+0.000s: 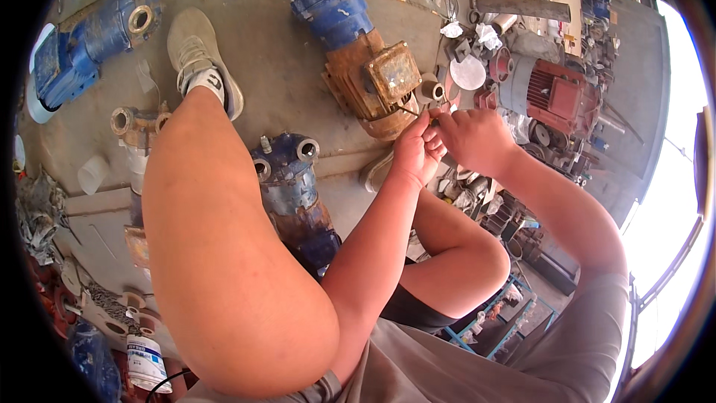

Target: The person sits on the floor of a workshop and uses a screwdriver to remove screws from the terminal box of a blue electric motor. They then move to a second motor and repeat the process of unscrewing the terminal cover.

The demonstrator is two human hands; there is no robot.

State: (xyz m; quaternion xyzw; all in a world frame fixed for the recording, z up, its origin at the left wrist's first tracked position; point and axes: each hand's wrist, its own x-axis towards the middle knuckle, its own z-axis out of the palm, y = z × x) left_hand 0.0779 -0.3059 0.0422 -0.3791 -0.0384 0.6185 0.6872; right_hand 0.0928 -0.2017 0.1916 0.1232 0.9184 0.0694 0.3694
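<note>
A pump with a blue front and a rusty orange motor body (367,75) lies on the concrete floor ahead of me. My left hand (415,151) and my right hand (471,136) meet just beside the motor's lower right end. Both have their fingers pinched together around a thin dark wire or small part (409,111) that runs to the motor. What exactly sits between the fingers is too small to tell. My bare knees fill the lower part of the head view.
A second blue pump (287,179) lies between my legs, a third (97,37) at far left. A red motor (556,93), a grey disc (468,72) and scattered metal parts crowd the right. A white can (145,362) stands at lower left. My shoe (195,48) rests on the floor.
</note>
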